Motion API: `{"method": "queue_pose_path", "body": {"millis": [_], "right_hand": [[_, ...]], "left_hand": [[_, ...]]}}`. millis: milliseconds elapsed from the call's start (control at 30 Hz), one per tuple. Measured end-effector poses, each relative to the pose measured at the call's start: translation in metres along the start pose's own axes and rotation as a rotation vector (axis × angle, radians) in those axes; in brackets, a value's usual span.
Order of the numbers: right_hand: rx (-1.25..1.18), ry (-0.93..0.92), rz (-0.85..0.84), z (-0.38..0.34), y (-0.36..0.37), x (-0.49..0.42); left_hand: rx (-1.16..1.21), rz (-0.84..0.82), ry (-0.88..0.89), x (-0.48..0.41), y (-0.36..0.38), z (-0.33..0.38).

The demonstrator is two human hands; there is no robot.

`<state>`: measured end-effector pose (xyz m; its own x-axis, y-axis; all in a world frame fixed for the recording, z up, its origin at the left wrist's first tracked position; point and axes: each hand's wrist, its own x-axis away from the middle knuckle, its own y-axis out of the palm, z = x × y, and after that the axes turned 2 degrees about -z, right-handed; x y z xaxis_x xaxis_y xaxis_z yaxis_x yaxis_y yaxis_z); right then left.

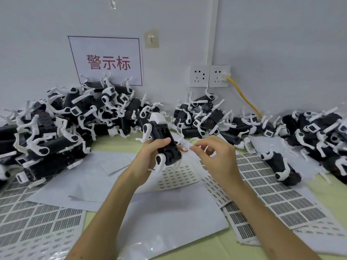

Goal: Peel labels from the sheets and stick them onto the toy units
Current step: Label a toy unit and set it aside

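My left hand (pixel 150 156) grips a black toy unit (pixel 164 139) with white legs, held belly-up above the table's middle. Just right of the toy, my right hand (pixel 214 156) pinches a small white label (pixel 185 148) between thumb and forefinger, right beside the toy's side. Below the hands lies a sheet of small labels (pixel 176 175). Another sheet of larger grey labels (pixel 272 184) lies to the right.
Piles of black-and-white toy units fill the left (pixel 56 124), the back (pixel 204 117) and the right (pixel 319 132). One toy (pixel 281 167) lies alone on the right sheets. More label sheets (pixel 33 222) cover the near left. A yellow cable (pixel 244 96) runs from the wall socket.
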<state>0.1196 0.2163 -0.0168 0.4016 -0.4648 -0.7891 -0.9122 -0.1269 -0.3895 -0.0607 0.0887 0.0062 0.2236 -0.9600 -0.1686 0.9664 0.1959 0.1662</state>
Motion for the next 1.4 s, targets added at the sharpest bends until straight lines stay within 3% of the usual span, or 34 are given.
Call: {"method": "queue_pose_path", "body": {"millis": [133, 300, 567, 633, 800, 867, 1133, 1400], "right_hand": [[-0.008, 0.109, 0.027, -0.002, 0.001, -0.001], [-0.421, 0.460, -0.048, -0.008, 0.003, -0.004], [-0.571, 0.624, -0.071, -0.006, 0.007, -0.003], [-0.449, 0.548, -0.054, -0.005, 0.006, -0.002], [-0.044, -0.028, -0.121, -0.002, 0.002, -0.001], [0.031, -0.127, -0.145, 0.000, 0.002, -0.001], [0.148, -0.173, -0.148, 0.004, -0.003, -0.001], [0.209, -0.104, -0.249, 0.005, -0.001, 0.000]], "left_hand": [[-0.030, 0.008, 0.046, 0.000, 0.001, 0.001], [-0.198, 0.051, 0.072, 0.002, 0.008, -0.001], [-0.384, -0.007, 0.059, 0.011, 0.022, 0.005], [-0.378, -0.012, 0.060, 0.011, 0.022, 0.006], [-0.346, -0.012, 0.072, 0.008, 0.018, 0.003], [-0.339, -0.015, 0.080, 0.008, 0.018, 0.001], [-0.356, -0.034, 0.070, 0.006, 0.017, 0.000], [-0.417, -0.001, 0.029, 0.005, 0.018, -0.004]]}}
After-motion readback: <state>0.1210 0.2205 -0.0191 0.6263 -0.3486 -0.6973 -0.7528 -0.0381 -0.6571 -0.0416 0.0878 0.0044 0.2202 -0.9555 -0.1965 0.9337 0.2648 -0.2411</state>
